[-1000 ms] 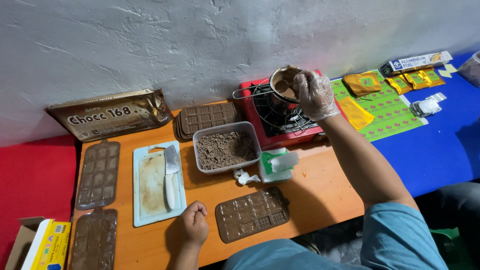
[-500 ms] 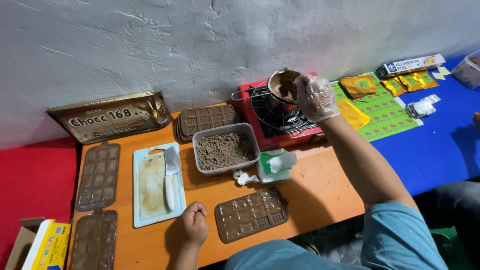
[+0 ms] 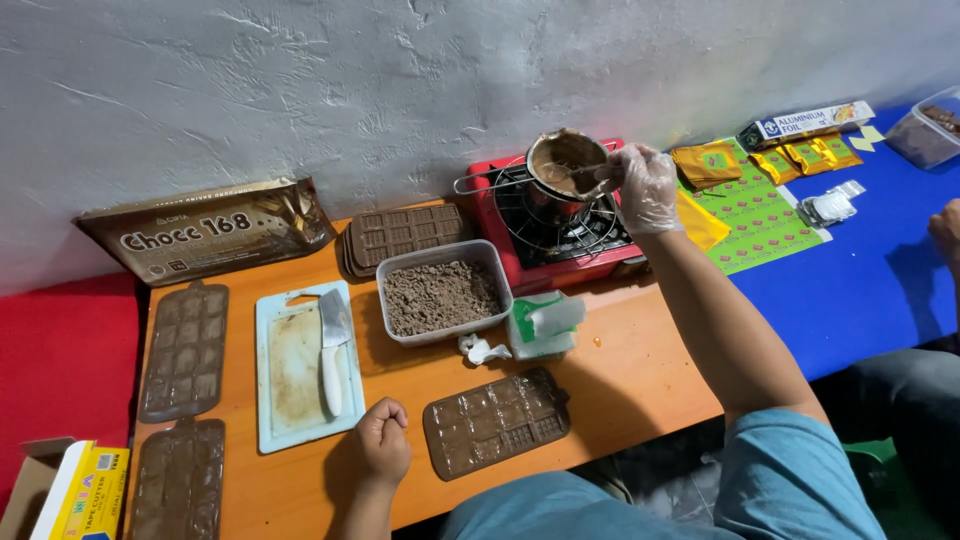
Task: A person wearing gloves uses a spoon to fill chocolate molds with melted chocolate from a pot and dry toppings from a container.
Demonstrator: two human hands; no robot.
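My right hand [image 3: 645,185], in a clear plastic glove, is shut on a spoon whose bowl sits in the small metal pot [image 3: 562,165] of melted chocolate. The pot stands on a red portable gas stove [image 3: 600,255]. My left hand [image 3: 383,440] rests as a closed fist on the orange table [image 3: 640,380], holding nothing, between the cutting board [image 3: 290,370] and a brown chocolate mould [image 3: 497,422] near the front edge.
A cleaver [image 3: 332,345] lies on the board. A tub of chopped chocolate [image 3: 440,292], stacked moulds [image 3: 400,232], a tissue pack [image 3: 540,325], a large chocolate bag [image 3: 205,230] and two moulds at left [image 3: 188,335] crowd the table. Foil box [image 3: 805,123], gold wrappers [image 3: 705,160]; another person's hand [image 3: 943,230] at right.
The view has shifted slightly. My right hand has moved a little at the pot, spoon still in it; my left fist has stayed put.
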